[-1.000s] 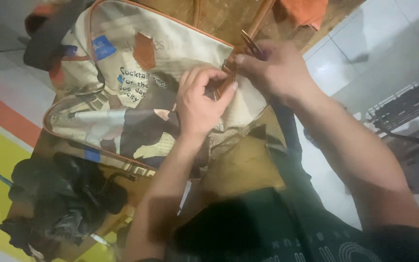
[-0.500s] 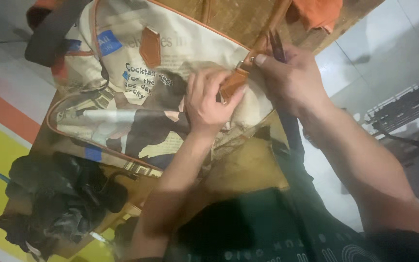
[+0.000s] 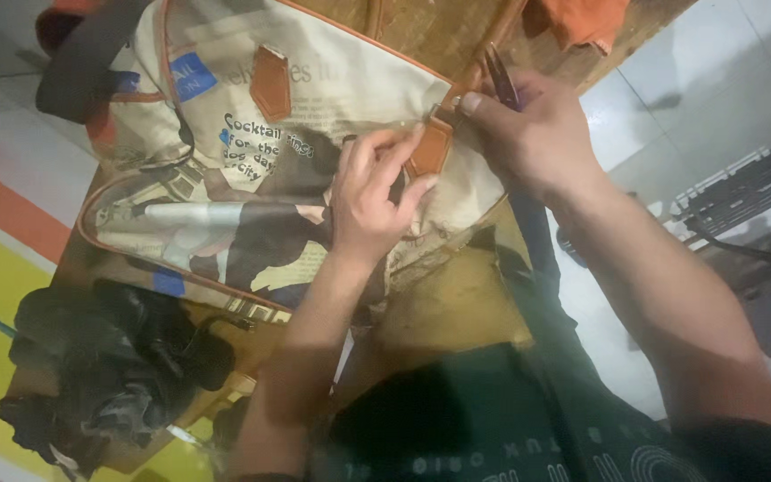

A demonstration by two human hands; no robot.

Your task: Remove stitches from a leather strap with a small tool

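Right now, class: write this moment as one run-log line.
left hand: grips brown leather tab | right hand: holds dark tool by tab | printed canvas bag: flat on wooden table

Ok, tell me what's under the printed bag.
The printed bag lies on a wooden table; black fabric sits beside it. Anything directly beneath is covered by the bag.

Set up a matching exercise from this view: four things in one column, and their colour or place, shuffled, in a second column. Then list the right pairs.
Things:
1. leather tab
2. orange cloth
3. black bundle
4. left hand

Place or colour:
A. top edge of the view, on the wooden table
B. lower left, beside the printed canvas bag
C. tan brown, pinched between both hands
D. resting on the bag's printed panel

Pairs: 1-C, 2-A, 3-B, 4-D. The right hand grips the tab from the other side.
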